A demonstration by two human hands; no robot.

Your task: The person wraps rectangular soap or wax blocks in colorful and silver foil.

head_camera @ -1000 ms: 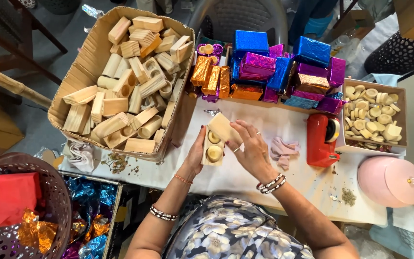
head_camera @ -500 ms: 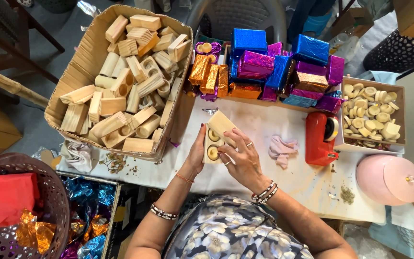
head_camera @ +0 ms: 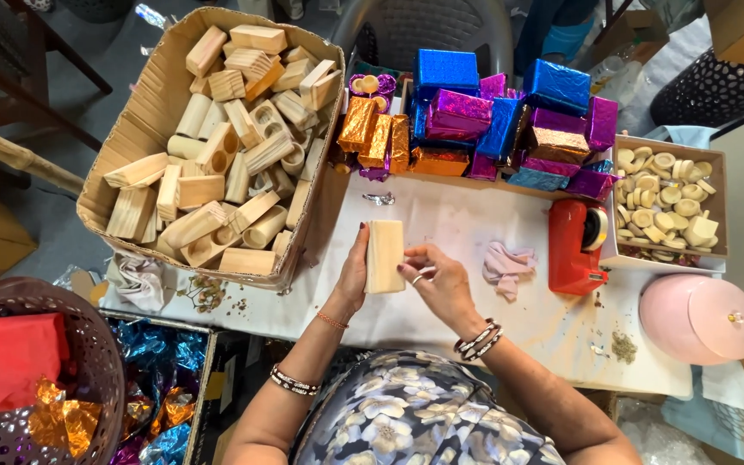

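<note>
I hold a pale wooden block (head_camera: 384,256) upright over the white table (head_camera: 475,224), its plain side facing up. My left hand (head_camera: 354,274) grips its left edge and my right hand (head_camera: 437,281) holds its right edge with the fingers curled. To the left stands a large cardboard box (head_camera: 144,112) filled with several similar wooden blocks (head_camera: 226,146).
Blocks wrapped in shiny blue, purple and orange foil (head_camera: 484,120) line the table's far edge. A red tape dispenser (head_camera: 575,245), a crumpled pink cloth (head_camera: 506,267), a box of small wooden discs (head_camera: 666,202) and a pink lidded container (head_camera: 699,317) sit right. A basket (head_camera: 27,379) stands lower left.
The block has been turned over: its side with two round holes faced up before, now a plain face shows. My right hand shifted from on top of it to its right edge.
</note>
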